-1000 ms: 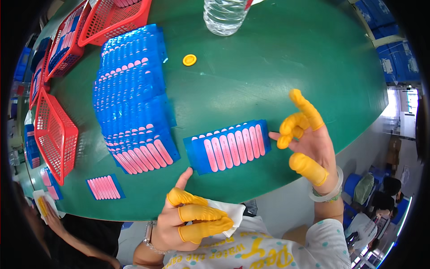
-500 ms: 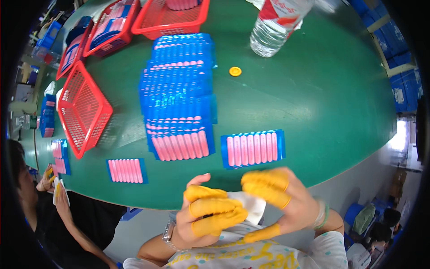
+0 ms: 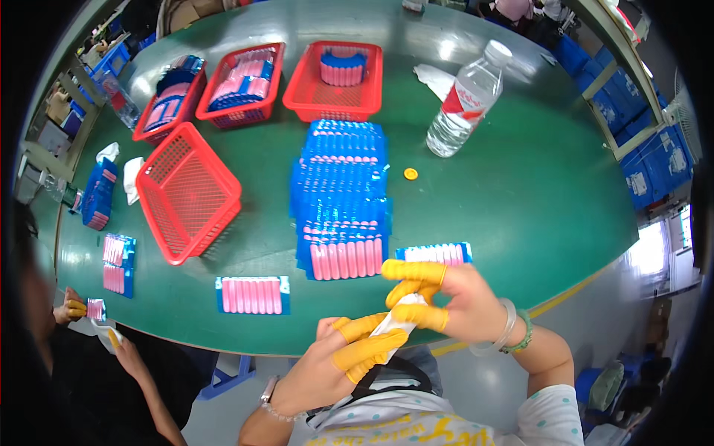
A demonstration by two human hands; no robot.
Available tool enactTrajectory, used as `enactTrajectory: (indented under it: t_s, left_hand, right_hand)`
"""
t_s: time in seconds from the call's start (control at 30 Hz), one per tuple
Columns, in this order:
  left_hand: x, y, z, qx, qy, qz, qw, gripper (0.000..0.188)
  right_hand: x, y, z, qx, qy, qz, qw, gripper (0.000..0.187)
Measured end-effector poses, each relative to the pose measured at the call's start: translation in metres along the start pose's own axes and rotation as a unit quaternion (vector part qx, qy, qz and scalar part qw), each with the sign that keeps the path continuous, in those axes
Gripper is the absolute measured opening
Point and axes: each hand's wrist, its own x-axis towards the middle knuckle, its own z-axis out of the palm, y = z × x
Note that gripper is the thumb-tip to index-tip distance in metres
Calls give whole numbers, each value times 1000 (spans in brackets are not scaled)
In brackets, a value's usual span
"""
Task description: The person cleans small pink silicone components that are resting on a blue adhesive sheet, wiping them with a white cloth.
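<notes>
Yellow finger cots cover several fingers of both my hands. Between them, just off the table's front edge, is a folded white cloth (image 3: 387, 327). My left hand (image 3: 331, 364) grips its lower part, and my right hand (image 3: 457, 305) pinches its upper end. Whether anything lies inside the cloth is hidden. Beyond my right hand lies a blue sheet with a row of pink tube-like pieces (image 3: 435, 254), partly covered by my fingers. A similar pink row on blue (image 3: 253, 296) lies to the left. A long overlapping stack of these blue-and-pink packs (image 3: 342, 201) stretches away in the middle.
An empty red basket (image 3: 190, 189) stands left of the stack. Three red baskets holding packs, one being the far basket (image 3: 332, 104), stand behind. A water bottle (image 3: 465, 100) and a rolled yellow finger cot (image 3: 410, 174) are at right. At left, a co-worker's hand (image 3: 132, 360) holds white cloth.
My view has tilted up, showing more of the far table. My hands have closed together on the white cloth, the right fingers now pinching its upper end.
</notes>
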Motion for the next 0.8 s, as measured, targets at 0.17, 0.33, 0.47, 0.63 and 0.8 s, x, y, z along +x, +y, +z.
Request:
enactTrajectory:
  t_s: [0.17,0.33,0.47,0.63,0.8]
  left_hand:
    - [-14,-5,-2,-127,66,-59,988,31]
    - [-30,-24,7,-329,253,-47,909,52]
    - [-21,-23,-1,-444,258,-48,857,71]
    - [-6,-20,-13,-431,259,-44,863,77]
    - [23,-8,-10,-465,253,-1,848,80]
  right_hand:
    - [55,30,-83,-157,406,-154,887,82]
    - [138,72,-156,92,400,-119,904,95]
    - [152,109,-187,71,402,-142,902,51]
    - [106,47,-120,33,336,-171,926,57]
    - [49,0,-65,-10,200,-150,968,72]
